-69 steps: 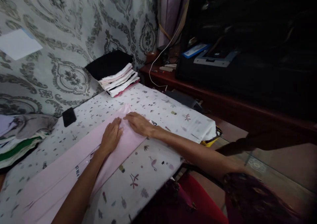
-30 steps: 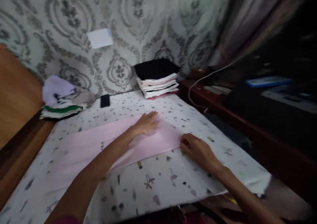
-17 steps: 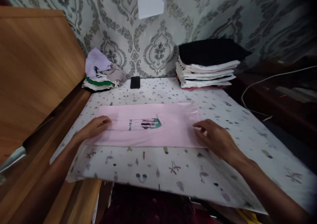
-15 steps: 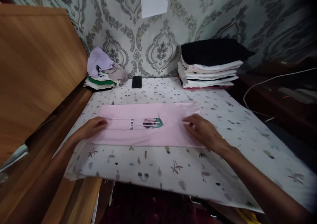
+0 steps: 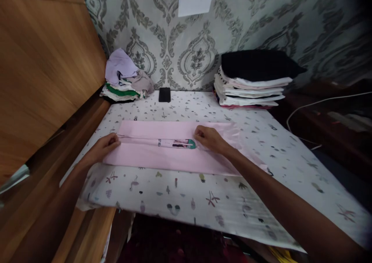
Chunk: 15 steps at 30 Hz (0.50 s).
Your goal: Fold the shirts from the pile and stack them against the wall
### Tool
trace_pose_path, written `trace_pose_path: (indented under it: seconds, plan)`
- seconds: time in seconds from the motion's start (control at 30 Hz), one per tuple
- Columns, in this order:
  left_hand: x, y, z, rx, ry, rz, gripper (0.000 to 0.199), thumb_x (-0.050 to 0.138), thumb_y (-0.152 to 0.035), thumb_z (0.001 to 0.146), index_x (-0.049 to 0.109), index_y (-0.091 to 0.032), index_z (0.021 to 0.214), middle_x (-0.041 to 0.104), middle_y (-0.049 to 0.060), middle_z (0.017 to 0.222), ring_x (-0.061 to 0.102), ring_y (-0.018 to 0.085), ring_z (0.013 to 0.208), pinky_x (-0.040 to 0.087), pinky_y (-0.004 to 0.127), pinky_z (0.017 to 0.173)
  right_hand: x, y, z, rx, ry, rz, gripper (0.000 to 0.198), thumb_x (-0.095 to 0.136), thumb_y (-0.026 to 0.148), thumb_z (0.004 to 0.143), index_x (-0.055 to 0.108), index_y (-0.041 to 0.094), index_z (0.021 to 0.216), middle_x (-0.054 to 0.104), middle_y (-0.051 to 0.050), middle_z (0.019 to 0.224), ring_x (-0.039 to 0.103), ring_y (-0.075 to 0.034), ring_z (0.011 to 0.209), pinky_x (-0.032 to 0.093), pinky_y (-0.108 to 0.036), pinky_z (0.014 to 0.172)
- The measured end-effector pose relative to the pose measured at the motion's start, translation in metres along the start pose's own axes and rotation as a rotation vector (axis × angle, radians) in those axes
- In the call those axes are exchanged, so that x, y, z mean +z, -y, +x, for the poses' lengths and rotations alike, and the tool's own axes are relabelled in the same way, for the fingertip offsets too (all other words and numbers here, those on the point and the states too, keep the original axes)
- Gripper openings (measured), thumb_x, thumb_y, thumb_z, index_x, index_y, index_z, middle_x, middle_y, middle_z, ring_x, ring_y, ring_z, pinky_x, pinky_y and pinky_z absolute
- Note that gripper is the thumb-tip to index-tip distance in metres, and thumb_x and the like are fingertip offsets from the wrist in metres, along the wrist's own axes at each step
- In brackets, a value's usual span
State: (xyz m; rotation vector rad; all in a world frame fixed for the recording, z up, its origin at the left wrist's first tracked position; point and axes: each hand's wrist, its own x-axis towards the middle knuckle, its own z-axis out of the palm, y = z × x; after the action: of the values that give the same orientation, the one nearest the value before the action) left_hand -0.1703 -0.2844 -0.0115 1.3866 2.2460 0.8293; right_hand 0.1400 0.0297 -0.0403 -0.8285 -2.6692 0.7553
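A pink T-shirt (image 5: 157, 156) lies on the patterned white cloth (image 5: 174, 189), its two long sides folded in toward the middle. Between the folds a strip of printed lettering and a green-edged picture shows. At the shirt's left end, my left hand (image 5: 102, 146) is closed with its fingertips pinching the fabric by the fold edge. My right hand (image 5: 211, 139) is closed too, gripping the fabric just right of the printed picture. Loose, wrinkled pink cloth spreads to the right beyond my right wrist.
At the back left sits a heap of clothes (image 5: 122, 80) with a lilac piece on top. Beside it lies a black phone-like object (image 5: 164, 95). A neat stack of folded clothes (image 5: 252, 88) stands at the back right. A wooden panel (image 5: 49, 49) rises on the left.
My right hand has moved left from the shirt's right part to beside the print. The near side now lies further in, narrowing the printed strip. My left hand still holds the left end.
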Motion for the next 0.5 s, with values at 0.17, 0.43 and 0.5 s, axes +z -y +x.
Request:
trace_pose_path:
  seconds: [0.17,0.43,0.5]
  plan:
    - [0.009,0.016,0.003,-0.018,-0.012,0.078,0.034,0.050,-0.054,0.088,0.058,-0.022,0.089,0.061,-0.001,0.079,0.054,0.018,0.077,0.040,0.027,0.068,0.006,0.003,-0.010,0.097,-0.197,0.188,0.014,0.055,0.033,0.079,0.058,0.019,0.076,0.062,-0.001,0.069,0.054,-0.015,0.063,0.039,-0.026,0.060]
    - [0.006,0.019,-0.012,-0.093,-0.058,0.226,0.042,0.056,-0.049,0.084,0.059,-0.025,0.119,0.066,0.002,0.105,0.059,0.020,0.081,0.047,0.031,0.074,0.016,0.004,-0.015,0.124,-0.297,0.157,0.016,0.053,0.034,0.079,0.060,0.019,0.079,0.063,-0.003,0.069,0.056,-0.018,0.063,0.043,-0.030,0.063]
    - [0.008,0.019,-0.017,-0.065,-0.162,0.274,0.042,0.051,-0.046,0.088,0.056,-0.023,0.123,0.065,0.005,0.108,0.061,0.023,0.091,0.049,0.035,0.081,0.017,0.008,-0.016,0.114,-0.340,0.145,0.021,0.053,0.034,0.081,0.062,0.018,0.092,0.065,-0.004,0.076,0.058,-0.019,0.065,0.045,-0.031,0.063]
